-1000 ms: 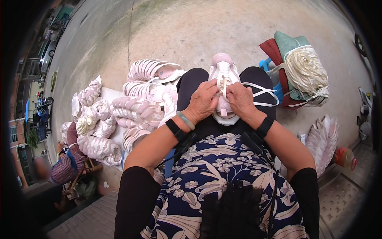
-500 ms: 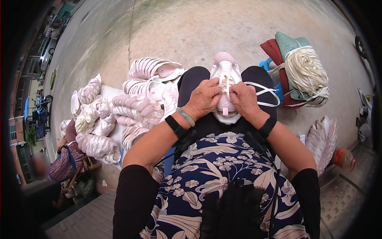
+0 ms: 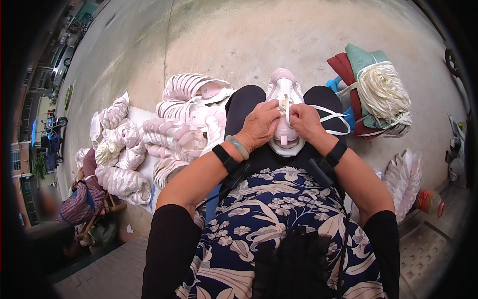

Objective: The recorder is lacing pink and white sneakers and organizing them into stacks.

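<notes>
A pale pink and white sneaker [image 3: 284, 84] lies between my thighs, toe pointing away from me. My left hand [image 3: 260, 123] is closed at the left edge of its lacing, fingertips pressed together against the shoe. On the other side, my right hand [image 3: 307, 122] pinches a white shoelace [image 3: 287, 105], which stands up in a loop over the tongue. More of the lace trails off to the right across my knee. My fingers hide part of the eyelets.
Nested stacks of pink and white shoe uppers [image 3: 172, 137] cover a surface at my left. Right of my knee, a bundle of cream laces [image 3: 383, 89] rests on red and green cloth. More uppers [image 3: 401, 182] and a bottle [image 3: 429, 203] stand at lower right. A person [image 3: 82, 204] sits far left.
The lace between my hands now stands up as a more visible loop by my right fingers. Both hands stay at the sneaker. The whole view has shifted slightly.
</notes>
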The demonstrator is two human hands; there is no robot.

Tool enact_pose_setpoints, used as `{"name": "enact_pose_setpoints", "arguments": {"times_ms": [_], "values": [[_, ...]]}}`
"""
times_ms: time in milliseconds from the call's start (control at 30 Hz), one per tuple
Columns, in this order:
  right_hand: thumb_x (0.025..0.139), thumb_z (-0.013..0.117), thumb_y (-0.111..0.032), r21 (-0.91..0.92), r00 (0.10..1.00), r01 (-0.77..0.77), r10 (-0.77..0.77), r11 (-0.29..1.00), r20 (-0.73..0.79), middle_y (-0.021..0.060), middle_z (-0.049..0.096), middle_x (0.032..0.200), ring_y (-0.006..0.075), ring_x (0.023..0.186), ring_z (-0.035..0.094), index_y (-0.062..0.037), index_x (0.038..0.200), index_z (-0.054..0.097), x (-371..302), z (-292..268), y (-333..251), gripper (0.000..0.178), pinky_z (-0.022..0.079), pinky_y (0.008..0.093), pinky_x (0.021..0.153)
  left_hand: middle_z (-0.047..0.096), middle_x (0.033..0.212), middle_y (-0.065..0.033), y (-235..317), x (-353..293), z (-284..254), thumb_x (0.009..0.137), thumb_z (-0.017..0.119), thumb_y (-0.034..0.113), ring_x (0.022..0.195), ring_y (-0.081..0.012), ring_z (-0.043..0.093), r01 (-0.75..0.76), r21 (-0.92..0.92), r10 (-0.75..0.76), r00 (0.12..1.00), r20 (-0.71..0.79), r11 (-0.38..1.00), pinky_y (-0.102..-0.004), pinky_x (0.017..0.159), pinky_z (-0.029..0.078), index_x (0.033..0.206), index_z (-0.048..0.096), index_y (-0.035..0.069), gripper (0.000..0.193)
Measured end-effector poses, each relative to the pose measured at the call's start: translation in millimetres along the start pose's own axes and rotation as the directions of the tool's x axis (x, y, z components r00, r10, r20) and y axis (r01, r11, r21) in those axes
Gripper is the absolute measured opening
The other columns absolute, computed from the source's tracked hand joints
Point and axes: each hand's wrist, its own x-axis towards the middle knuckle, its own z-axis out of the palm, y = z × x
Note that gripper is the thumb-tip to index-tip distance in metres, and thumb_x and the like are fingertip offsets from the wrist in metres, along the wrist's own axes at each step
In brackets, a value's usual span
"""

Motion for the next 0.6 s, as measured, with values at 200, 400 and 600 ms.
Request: {"name": "enact_pose_setpoints", "arguments": {"times_ms": [200, 400, 600], "values": [[0.068, 0.055, -0.018, 0.033, 0.996, 0.029, -0.031, 0.999, 0.079, 0.0160, 0.062, 0.070, 0.0336, 0.071, 0.061, -0.0081, 0.071, 0.063, 2, 3, -9, 0.012, 0.046, 0.0423, 0.067, 0.053, 0.113, -0.0140, 5, -12, 3, 0.077, 0.057, 0.007, 0.099, -0.0338, 0.051, 0.196, 0.088, -0.193, 0.980, -0.042, 0.977, -0.0382, 0.083, 0.044, 0.085, 0.056, 0.003, 0.009], [0.068, 0.057, -0.020, 0.297, 0.989, -0.017, -0.028, 0.955, 0.147, 0.0135, 0.060, 0.067, 0.0263, 0.064, 0.059, -0.0049, 0.074, 0.062, -2, -19, 6, 0.017, 0.046, 0.0344, 0.059, 0.050, 0.116, -0.0188, 9, -4, 5, 0.078, 0.055, 0.003, 0.096, -0.0308, 0.052, 0.206, -0.066, -0.207, 0.978, -0.019, 0.976, -0.0336, 0.083, 0.042, 0.081, 0.051, 0.001, 0.005], [0.067, 0.060, -0.022, 0.260, 0.997, -0.067, 0.053, 0.963, 0.060, 0.0127, 0.060, 0.065, 0.0224, 0.060, 0.058, -0.0033, 0.075, 0.062, -2, -13, -7, 0.020, 0.045, 0.0335, 0.057, 0.051, 0.114, -0.0193, 5, -24, -22, 0.080, 0.051, 0.001, 0.096, -0.0276, 0.053, 0.256, -0.195, -0.276, 0.958, -0.083, 0.947, -0.0312, 0.083, 0.042, 0.080, 0.048, -0.001, 0.003]]}}
